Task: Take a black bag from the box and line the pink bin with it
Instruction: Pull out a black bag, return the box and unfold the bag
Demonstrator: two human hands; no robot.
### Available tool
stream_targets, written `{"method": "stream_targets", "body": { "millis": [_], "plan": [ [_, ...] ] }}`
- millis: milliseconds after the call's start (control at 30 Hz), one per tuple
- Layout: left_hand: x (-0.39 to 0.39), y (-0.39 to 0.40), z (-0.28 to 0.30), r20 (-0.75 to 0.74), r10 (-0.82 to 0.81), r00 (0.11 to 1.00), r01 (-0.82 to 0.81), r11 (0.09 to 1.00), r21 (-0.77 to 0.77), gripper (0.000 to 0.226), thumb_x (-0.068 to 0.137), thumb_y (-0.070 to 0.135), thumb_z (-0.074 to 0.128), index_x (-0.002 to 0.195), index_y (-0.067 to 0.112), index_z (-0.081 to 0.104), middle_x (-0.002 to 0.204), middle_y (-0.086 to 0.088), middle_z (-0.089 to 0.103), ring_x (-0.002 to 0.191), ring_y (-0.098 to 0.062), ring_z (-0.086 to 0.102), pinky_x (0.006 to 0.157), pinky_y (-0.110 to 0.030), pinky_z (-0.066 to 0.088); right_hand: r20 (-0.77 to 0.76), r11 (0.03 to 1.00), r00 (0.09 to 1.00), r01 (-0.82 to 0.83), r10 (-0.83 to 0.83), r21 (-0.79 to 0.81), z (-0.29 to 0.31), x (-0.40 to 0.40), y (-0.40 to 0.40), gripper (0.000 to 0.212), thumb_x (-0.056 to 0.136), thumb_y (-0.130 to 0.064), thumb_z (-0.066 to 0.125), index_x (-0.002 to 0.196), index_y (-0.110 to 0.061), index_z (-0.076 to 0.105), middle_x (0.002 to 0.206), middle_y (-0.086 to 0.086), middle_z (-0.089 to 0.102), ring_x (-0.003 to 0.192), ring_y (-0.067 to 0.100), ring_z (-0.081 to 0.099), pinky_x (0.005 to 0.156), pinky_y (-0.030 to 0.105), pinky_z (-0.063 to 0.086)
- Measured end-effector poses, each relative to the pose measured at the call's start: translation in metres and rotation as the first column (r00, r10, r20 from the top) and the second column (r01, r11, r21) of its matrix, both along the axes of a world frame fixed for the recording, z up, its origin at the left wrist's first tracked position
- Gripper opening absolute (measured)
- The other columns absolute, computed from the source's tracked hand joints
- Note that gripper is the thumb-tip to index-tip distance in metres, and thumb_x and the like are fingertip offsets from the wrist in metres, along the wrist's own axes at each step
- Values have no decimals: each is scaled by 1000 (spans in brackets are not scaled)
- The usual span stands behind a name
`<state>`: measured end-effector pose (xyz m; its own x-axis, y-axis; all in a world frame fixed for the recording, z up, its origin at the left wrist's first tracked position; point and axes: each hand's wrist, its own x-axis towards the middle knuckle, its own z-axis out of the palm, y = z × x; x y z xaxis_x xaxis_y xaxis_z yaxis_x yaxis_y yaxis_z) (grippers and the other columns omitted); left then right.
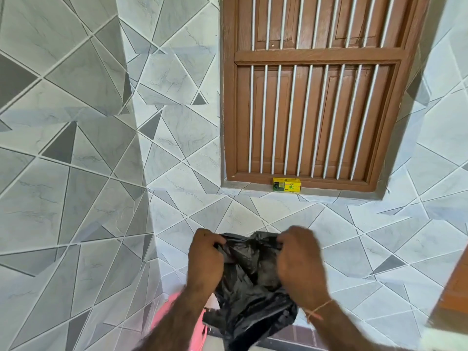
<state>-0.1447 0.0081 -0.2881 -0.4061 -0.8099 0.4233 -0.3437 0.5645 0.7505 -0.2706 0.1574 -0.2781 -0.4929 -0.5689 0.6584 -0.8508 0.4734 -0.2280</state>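
Below the barred wooden window (311, 92), near the bottom middle of the head view, both hands hold the black bag (249, 282) up in front of the tiled wall (88, 148). The left hand (205, 257) has its fingers curled over the bag's upper left edge and pinches the plastic there; the right hand (298, 257) grips the upper right edge the same way, a thin thread band showing on its wrist. Between the two fists the top of the bag is bunched and crumpled, and the rest hangs down towards the near edge of the frame, so its long axis runs roughly top to bottom. Whether the mouth is already parted cannot be told from the folds.

The pink bin (177, 323) shows only as a curved pink strip at the bottom, under and just to the left of the left forearm, with the lower end of the bag hanging close beside it on its right. The bin's opening is hidden. It lies below the hands and slightly left, so the left hand is the nearer one; the coming move looks like spreading the mouth and lowering the bag down and a little leftwards onto the rim.

On the far window sill, well apart from the hands, sits a small yellow and green box (287, 184), probably the bag box, so the taking step appears done and the lining not yet begun.
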Motion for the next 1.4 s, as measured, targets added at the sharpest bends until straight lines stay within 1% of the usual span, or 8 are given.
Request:
{"method": "stream_targets", "body": {
  "millis": [100, 233, 400, 633, 967, 1167, 1300, 1400],
  "plan": [
    [-6, 8, 14, -23, -80, 997, 79, 996, -37, 43, 74, -17, 41, 81, 17, 67, 90, 6, 52, 80, 7, 49, 74, 5, 32, 295, 889, 859, -453, 418, 60, -14, 37, -21, 23, 74, -6, 43, 77, -11, 65, 80, 3, 65, 78, 19, 59, 70, 21, 39],
    [4, 7, 24, -56, -212, 976, 208, 976, -69, 48, 81, -19, 38, 80, 17, 70, 87, 14, 53, 85, 17, 51, 80, 5, 32, 605, 899, 770, -392, 205, 194, -59, 1, -31, 24, 84, -18, 47, 90, -24, 69, 94, -4, 72, 93, 17, 66, 82, 20, 43],
    [34, -12, 23, 20, -323, 946, 323, 943, -79, 41, 87, -10, 43, 84, 21, 71, 93, 7, 58, 92, 5, 56, 84, -3, 38, 470, 738, 876, -245, -110, 628, -88, -32, -16, 47, 97, -39, 36, 132, -13, 53, 127, 14, 64, 116, 30, 60, 94, 35, 46],
    [66, -34, -9, 736, -83, 672, 476, 810, -343, 22, 85, 19, 61, 105, 27, 58, 112, 8, 45, 86, -21, 64, 73, -33, 56, 90, 660, 976, 64, -196, 748, -89, -47, -11, 47, 93, -41, 35, 134, -28, 55, 138, -2, 58, 128, 21, 53, 109, 37, 40],
    [54, -29, -3, 729, -132, 671, 611, 656, -443, 31, 70, 8, 65, 82, 26, 43, 91, 0, 53, 69, -21, 56, 51, -30, 48, 285, 641, 872, 42, -399, 767, -85, -59, 6, 53, 87, -59, 36, 123, -29, 62, 128, -3, 65, 119, 22, 59, 99, 36, 46],
    [47, -24, -1, 738, -247, 628, 583, 777, -237, 29, 77, -1, 56, 86, 26, 58, 104, 2, 54, 94, -21, 56, 74, -35, 51, 743, 877, 526, 16, -415, 479, -80, -69, 11, 46, 99, -33, 38, 132, -6, 54, 134, 17, 58, 121, 27, 55, 105, 35, 41],
    [44, -22, 0, 572, -555, 604, 684, 729, -15, 53, 70, -17, 50, 81, 33, 64, 116, 7, 49, 103, -8, 54, 86, -24, 49, 990, 974, -43, 175, -137, 142, -73, -70, 21, 19, 87, -21, 59, 73, -9, 60, 60, 9, 56, 50, 20, 54, 34, 18, 43],
    [37, -20, -1, 550, -482, 682, 590, 807, -25, 51, 77, -11, 53, 77, 40, 58, 108, 8, 54, 102, -11, 53, 92, -27, 47, 973, 984, -231, 176, 9, 32, -70, -70, 20, 33, 88, -20, 55, 55, -11, 58, 38, 2, 49, 27, 13, 45, 30, 9, 31]
  ]
}}
